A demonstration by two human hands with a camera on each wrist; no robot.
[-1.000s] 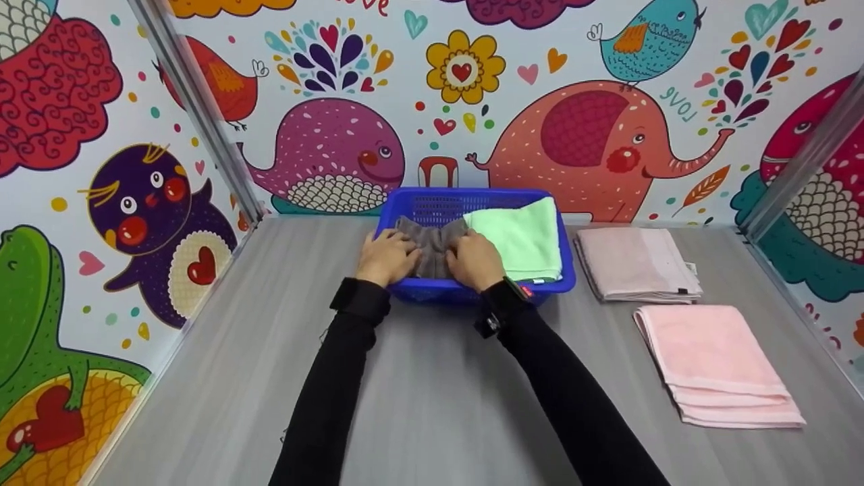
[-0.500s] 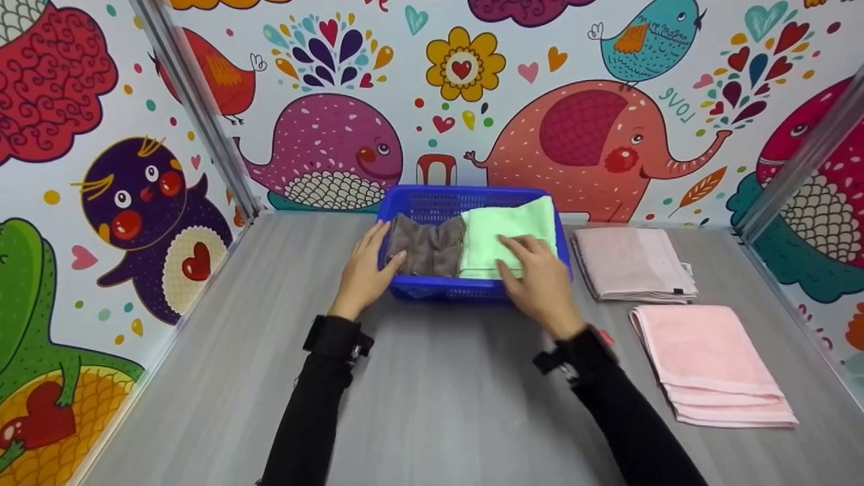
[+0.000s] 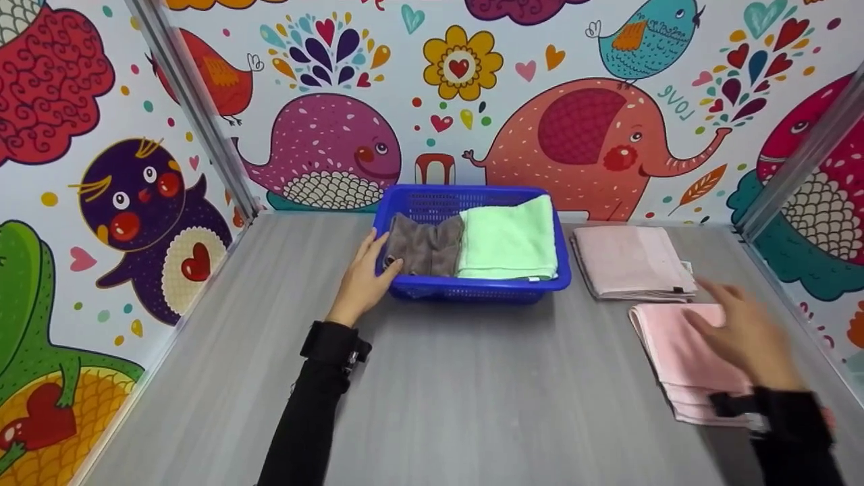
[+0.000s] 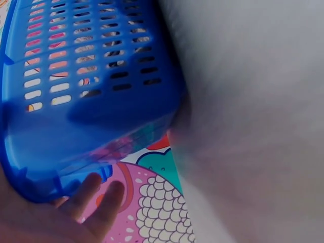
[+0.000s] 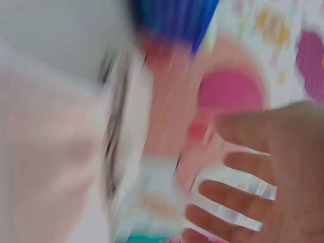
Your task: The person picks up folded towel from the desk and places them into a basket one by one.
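A blue plastic basket [image 3: 472, 289] holds a folded brown-grey towel [image 3: 426, 248] on its left and a folded light green towel [image 3: 509, 239] on its right. My left hand [image 3: 361, 283] holds the basket's left rim, thumb over the edge and fingers along the outside; the left wrist view shows the slotted basket wall [image 4: 76, 101] beside those fingers. My right hand [image 3: 749, 334], blurred by motion, is above the folded pink towel [image 3: 695, 358], its fingers spread with nothing in them. Behind that lies a folded dusty-pink towel [image 3: 628, 260] with a small dark tag.
The grey tabletop [image 3: 472, 405] carries the basket and towels. A cartoon-printed back wall [image 3: 526, 135] rises right behind the basket. Side panels with metal corner posts [image 3: 202, 115] bound the table left and right.
My right hand has left the brown-grey towel, passed over the green towel and swung right to above the pink towel. My left hand has shifted from the brown-grey towel to the basket's left rim.
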